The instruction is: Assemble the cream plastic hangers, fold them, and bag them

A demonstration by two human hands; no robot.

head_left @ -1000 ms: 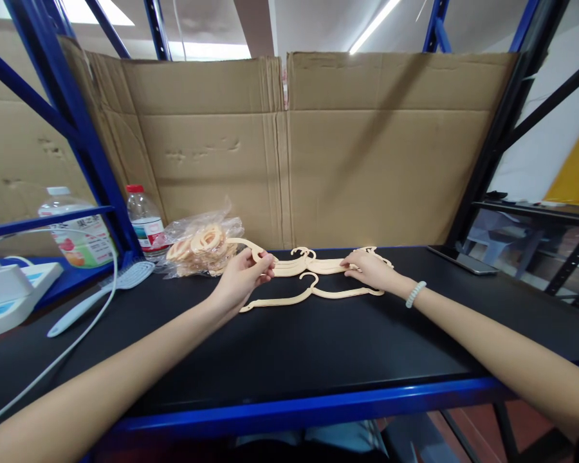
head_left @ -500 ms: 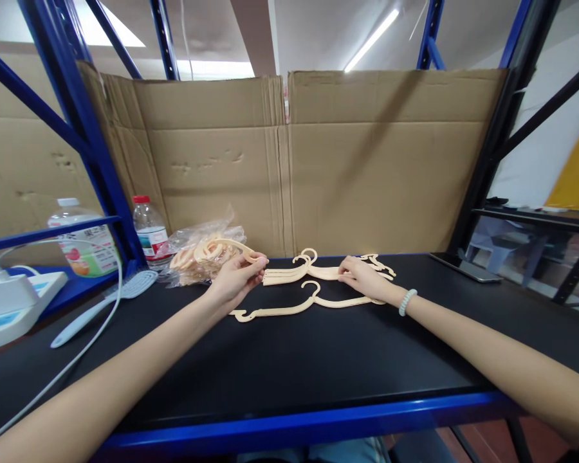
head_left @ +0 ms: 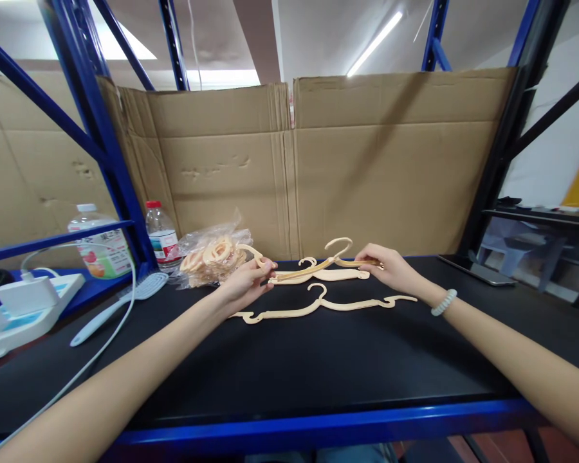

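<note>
Hanger (head_left: 335, 260) bridges the outstretched left hand (head_left: 246, 280) and right hand (head_left: 390, 267).

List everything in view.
held hanger: 1+, cream, between hands
front hanger: 1, cream, on tabletop
rear hanger: 1+, cream, behind that
bagged pieces: many, cream, left rear
red-capped bottle: 1, clear, left rear
white-capped bottle: 1, translucent, far left
brush: 1, pale blue, left
power strip: 1, white, left
cable: 1+, white, left
flat device: 1, dark, right rear
tabletop: 1, black, centre
cardboard: 2+, brown, behind tabletop
rack posts: several, blue/black, sides
tube light: 1, white, overhead
bracelet: 1, pale, right wrist
left hand: 1, bare, centre-left
right hand: 1, bare, centre-right
</note>
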